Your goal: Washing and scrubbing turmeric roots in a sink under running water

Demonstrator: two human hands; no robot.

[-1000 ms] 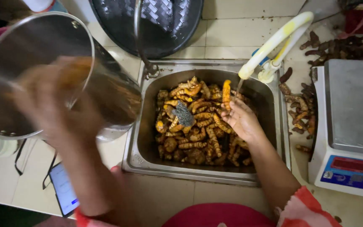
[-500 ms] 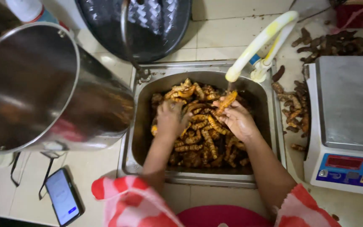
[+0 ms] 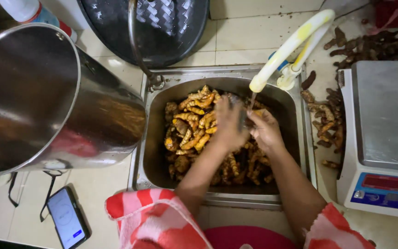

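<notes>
Both hands in the steel sink [image 3: 149,138] under the tap [image 3: 285,55] — left hand [image 3: 229,122] and right hand [image 3: 264,128] curled together over turmeric roots [image 3: 192,127]; what the fingers hold, cannot tell.

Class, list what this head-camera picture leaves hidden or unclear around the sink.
- Whatever the left hand and right hand hold: fingers hide it, and it is blurred.
- Sink bottom: covered by orange roots.
- Steel pot: cut off by the left edge.
- Scale display: too small.

Tiled counter [image 3: 249,32]: steel pot [image 3: 47,97], phone [image 3: 65,216], scale [image 3: 378,138], loose roots [image 3: 323,124].
</notes>
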